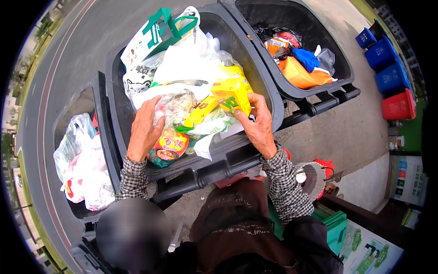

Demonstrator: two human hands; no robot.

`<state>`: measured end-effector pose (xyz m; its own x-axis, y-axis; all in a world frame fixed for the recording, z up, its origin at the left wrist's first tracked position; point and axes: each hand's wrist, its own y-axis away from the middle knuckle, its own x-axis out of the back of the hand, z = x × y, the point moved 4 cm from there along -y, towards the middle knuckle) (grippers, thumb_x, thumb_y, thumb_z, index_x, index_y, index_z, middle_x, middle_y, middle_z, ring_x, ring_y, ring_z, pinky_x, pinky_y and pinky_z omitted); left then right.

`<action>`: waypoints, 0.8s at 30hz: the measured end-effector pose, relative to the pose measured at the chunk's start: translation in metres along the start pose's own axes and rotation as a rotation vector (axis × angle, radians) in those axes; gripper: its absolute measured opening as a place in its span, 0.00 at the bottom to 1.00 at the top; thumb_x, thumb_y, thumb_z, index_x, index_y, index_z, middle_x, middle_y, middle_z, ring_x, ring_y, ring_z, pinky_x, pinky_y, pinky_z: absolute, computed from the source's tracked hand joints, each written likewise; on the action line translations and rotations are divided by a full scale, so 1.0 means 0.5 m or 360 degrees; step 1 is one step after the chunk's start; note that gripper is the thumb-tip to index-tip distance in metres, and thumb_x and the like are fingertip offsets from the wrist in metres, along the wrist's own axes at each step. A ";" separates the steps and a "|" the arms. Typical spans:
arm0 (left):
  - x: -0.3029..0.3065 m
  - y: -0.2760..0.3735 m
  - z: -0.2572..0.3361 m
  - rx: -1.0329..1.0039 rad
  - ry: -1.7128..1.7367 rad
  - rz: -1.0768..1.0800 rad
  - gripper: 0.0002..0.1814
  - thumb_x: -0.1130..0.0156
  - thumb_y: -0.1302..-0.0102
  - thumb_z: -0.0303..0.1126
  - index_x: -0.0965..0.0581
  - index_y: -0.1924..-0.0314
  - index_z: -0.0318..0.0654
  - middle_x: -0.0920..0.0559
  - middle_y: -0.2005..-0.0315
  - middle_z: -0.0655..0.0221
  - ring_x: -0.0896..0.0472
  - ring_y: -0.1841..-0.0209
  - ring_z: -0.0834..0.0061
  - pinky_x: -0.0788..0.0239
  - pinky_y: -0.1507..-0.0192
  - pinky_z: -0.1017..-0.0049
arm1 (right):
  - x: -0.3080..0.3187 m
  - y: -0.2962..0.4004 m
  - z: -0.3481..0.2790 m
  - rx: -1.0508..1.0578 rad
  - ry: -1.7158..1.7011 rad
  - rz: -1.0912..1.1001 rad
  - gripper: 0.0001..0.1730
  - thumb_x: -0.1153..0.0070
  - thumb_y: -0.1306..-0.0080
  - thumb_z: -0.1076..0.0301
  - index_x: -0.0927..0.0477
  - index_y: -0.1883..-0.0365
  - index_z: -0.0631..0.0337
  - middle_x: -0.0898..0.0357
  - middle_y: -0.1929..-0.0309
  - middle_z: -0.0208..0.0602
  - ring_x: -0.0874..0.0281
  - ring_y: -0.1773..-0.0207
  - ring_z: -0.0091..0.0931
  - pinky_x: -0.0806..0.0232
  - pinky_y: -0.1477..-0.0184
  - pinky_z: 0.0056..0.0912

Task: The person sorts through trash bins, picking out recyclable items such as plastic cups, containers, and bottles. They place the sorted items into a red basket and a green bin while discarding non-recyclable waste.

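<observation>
A large dark wheeled bin (251,65) full of bagged refuse stands before me. On its right side my right hand (259,125) holds the near corner of a yellow printed carton (232,96), thumb on the front and fingers around the side. My left hand (145,126) is spread, with nothing held, at the left edge of a clear plastic bag of waste (178,106). Below it sits a red and yellow food package (171,144), partly over green plastic. A white paper piece (204,147) hangs at the bin's near rim.
At the back of the bin is a white and green carrier bag (142,42). A second bin (347,68) to the right holds an orange bag (301,73) and a blue glove (305,60). Another bin (102,102) stands left. A bucket (314,179) is near my right arm.
</observation>
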<state>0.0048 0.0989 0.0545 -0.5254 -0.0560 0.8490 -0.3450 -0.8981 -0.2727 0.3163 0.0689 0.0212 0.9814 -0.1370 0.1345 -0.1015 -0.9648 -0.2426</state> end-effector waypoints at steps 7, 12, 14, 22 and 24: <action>0.091 -0.007 0.072 0.0258 0.0272 0.0286 0.27 0.36 0.30 0.25 0.27 0.32 0.39 0.22 0.37 0.61 0.21 0.38 0.63 0.29 0.35 0.64 | 0.011 0.005 0.038 -0.0223 -0.0635 -0.0057 0.12 0.42 0.27 0.78 0.28 0.48 0.66 0.20 0.52 0.33 0.21 0.54 0.18 0.25 0.52 0.24; 0.093 -0.047 0.139 0.0084 0.0297 0.0402 0.22 0.34 0.29 0.27 0.23 0.36 0.35 0.17 0.48 0.62 0.17 0.46 0.68 0.26 0.40 0.68 | 0.012 0.004 0.030 -0.0198 -0.0740 -0.0113 0.08 0.42 0.27 0.78 0.27 0.52 0.65 0.20 0.56 0.29 0.22 0.54 0.16 0.26 0.51 0.23; 0.066 -0.070 0.173 -0.0021 0.0352 0.0369 0.23 0.28 0.35 0.27 0.20 0.40 0.37 0.15 0.59 0.63 0.16 0.58 0.70 0.23 0.52 0.68 | 0.007 0.006 0.018 -0.0147 -0.0747 -0.0148 0.07 0.43 0.27 0.79 0.28 0.54 0.65 0.21 0.57 0.28 0.24 0.54 0.15 0.29 0.51 0.22; -0.048 -0.141 0.230 -0.0206 0.0593 0.0144 0.07 0.35 0.31 0.20 0.17 0.54 0.33 0.15 0.66 0.62 0.15 0.67 0.75 0.25 0.64 0.75 | 0.014 0.027 -0.002 0.0112 -0.0069 -0.0075 0.11 0.38 0.32 0.76 0.27 0.55 0.66 0.21 0.59 0.35 0.23 0.55 0.24 0.29 0.51 0.30; -0.053 -0.143 0.245 -0.0195 0.0721 0.0095 0.12 0.37 0.31 0.19 0.18 0.49 0.35 0.20 0.71 0.70 0.21 0.68 0.82 0.27 0.62 0.77 | 0.031 0.044 -0.023 0.0187 0.0052 -0.0004 0.14 0.37 0.35 0.74 0.27 0.55 0.66 0.22 0.60 0.42 0.22 0.56 0.32 0.29 0.50 0.35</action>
<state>0.1385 0.1112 0.1068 -0.8241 0.1146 0.5548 -0.3789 -0.8396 -0.3893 0.3272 0.0429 0.0288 0.9756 -0.1435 0.1660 -0.0772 -0.9326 -0.3526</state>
